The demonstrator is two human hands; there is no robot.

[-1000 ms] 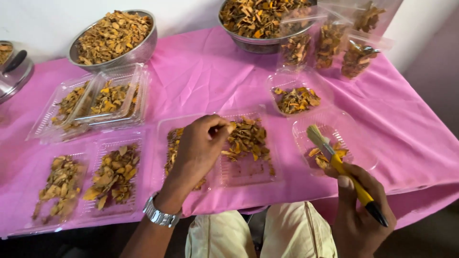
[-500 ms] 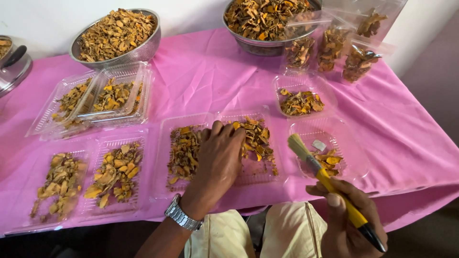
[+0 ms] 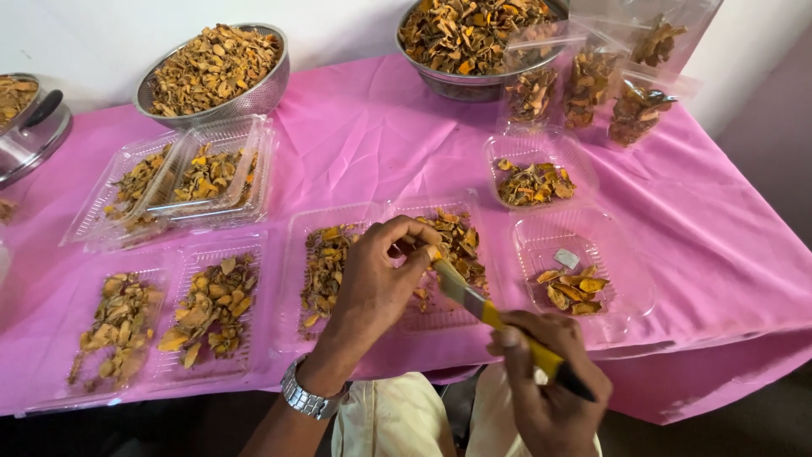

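- Left hand (image 3: 376, 283): we see fingers pinched together at the brush tip, over the open clear tray (image 3: 389, 262) of dried yellow slices at desk (image 3: 364, 144) centre.
- Right hand (image 3: 550, 393): clamped on yellow-handled brush (image 3: 499, 322), angled up-left.
- Risk, we judge: bristles flick slices off the tray onto the pink cloth; sleeve/wrist may nudge the near-edge trays overboard.
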